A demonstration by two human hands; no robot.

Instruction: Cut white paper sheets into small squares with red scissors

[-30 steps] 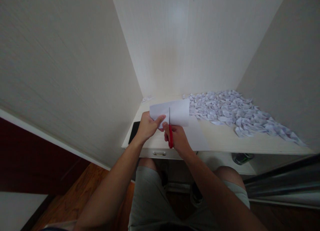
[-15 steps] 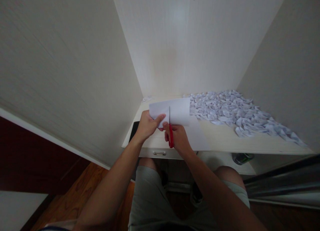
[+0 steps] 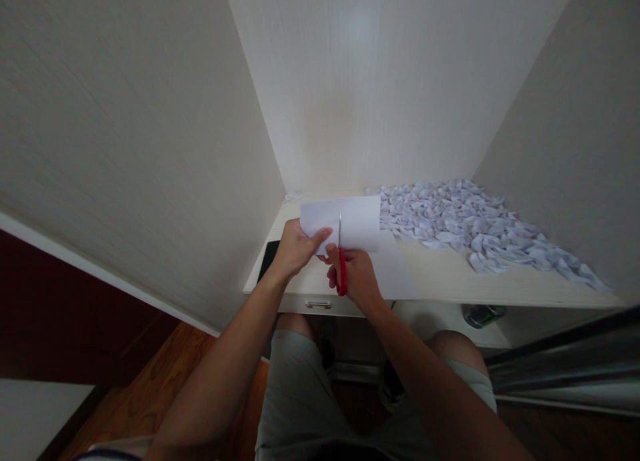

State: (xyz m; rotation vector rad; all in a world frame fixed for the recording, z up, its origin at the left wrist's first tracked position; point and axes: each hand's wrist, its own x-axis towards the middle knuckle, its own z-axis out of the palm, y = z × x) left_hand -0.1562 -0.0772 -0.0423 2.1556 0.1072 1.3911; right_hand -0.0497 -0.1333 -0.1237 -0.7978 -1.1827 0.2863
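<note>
Now the left hand (image 3: 296,249) pinches the left edge of the white rectangular paper sheet (image 3: 345,223) above the pale wooden table (image 3: 440,274), its long axis crosswise, while the right hand's (image 3: 356,274) fingers grip the red-handled scissors (image 3: 341,261), blades running straight up its middle.

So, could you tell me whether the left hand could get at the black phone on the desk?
Probably yes: the left hand holds the paper right above the phone, nothing between.

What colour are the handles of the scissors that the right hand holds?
Red. The scissors in the right hand show best in the head view.
</note>
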